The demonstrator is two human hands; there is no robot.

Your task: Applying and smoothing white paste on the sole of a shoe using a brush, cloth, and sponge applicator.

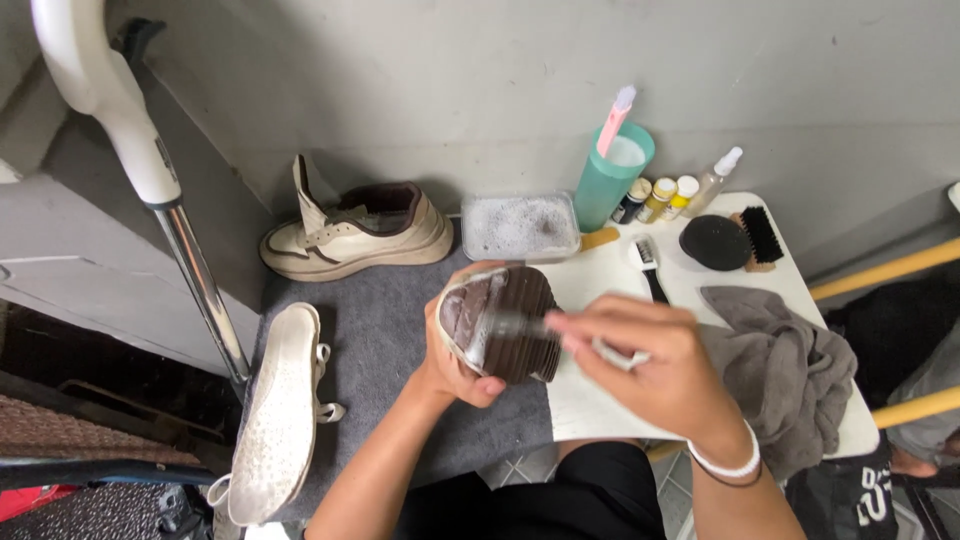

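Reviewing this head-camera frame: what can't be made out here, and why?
- Tool in the right hand: motion-blurred over the brown shoe sole, mostly covered by fingers; its kind is unclear.
- Shoe upper: turned away, hidden by the left hand.
- Small bottles: labels too small.
- Tray: only foam shows.
- Bag: cut by the bottom edge.

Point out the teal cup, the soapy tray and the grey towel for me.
teal cup [606,185], head view, on its side wall.
soapy tray [470,245], head view, on its left rim.
grey towel [785,375], head view, on its middle folds.
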